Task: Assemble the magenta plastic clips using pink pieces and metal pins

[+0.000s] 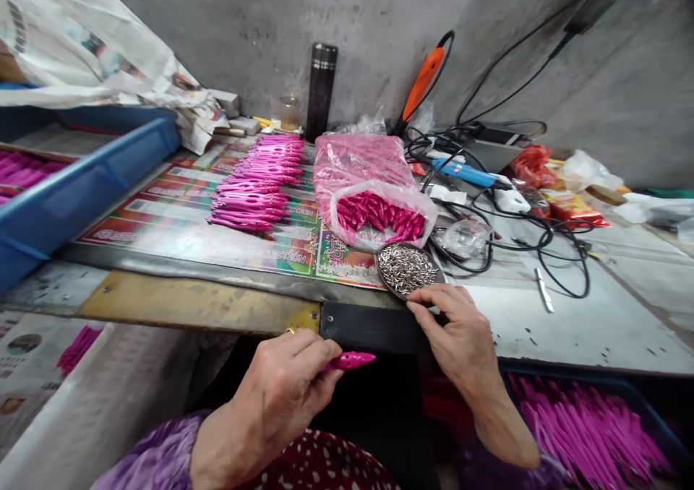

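My left hand [276,385] pinches a glossy magenta piece [356,360] with a tapered tip and small holes, held just off the table's front edge. Most of the piece is hidden inside the fist. Thumb and fingertips of my right hand [460,334] are closed together at the front rim of a dark round dish [440,274]. Small silvery metal pins [406,266] fill that dish; whether one is between my fingertips is too small to tell. Behind the dish, an open plastic bag [352,161] holds many magenta pointed pieces [379,215].
Magenta pieces [260,183] lie in a stacked row. A blue crate [108,165] stands left, a dark flask [321,89] behind. Black cables [542,237], a blue-handled tool [463,172] and an orange-handled tool [426,82] are right. Long magenta pieces [590,432] fill a lower-right tray.
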A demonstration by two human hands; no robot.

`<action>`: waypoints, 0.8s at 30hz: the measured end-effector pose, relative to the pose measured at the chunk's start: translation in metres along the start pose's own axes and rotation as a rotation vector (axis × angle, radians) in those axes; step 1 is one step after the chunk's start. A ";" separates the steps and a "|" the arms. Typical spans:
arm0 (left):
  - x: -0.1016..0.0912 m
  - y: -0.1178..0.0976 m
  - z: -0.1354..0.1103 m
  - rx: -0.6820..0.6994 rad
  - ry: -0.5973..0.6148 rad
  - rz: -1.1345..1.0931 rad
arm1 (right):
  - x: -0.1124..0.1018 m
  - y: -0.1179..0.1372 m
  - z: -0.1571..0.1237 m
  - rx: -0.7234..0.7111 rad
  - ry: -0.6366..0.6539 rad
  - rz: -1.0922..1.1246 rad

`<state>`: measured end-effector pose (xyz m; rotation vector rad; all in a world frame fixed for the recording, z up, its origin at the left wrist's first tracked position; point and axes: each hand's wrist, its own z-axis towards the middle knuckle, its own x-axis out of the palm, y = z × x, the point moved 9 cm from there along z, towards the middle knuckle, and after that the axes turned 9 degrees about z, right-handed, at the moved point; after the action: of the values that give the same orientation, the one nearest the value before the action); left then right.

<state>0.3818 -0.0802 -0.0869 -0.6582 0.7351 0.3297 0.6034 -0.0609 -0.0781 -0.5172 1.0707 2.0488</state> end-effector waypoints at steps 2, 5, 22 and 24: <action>0.002 0.001 -0.003 -0.028 0.016 -0.008 | -0.004 0.003 -0.001 0.012 -0.030 0.032; 0.006 0.004 -0.007 -0.067 0.057 -0.016 | -0.005 0.020 -0.007 0.044 -0.056 0.093; -0.003 -0.013 -0.005 0.008 0.032 0.123 | 0.037 0.091 -0.031 0.054 0.178 0.502; -0.004 -0.015 -0.005 0.028 0.037 0.169 | 0.036 0.097 -0.031 0.007 0.175 0.456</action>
<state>0.3839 -0.0953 -0.0808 -0.5781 0.8319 0.4618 0.5058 -0.1065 -0.0678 -0.4877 1.4007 2.4239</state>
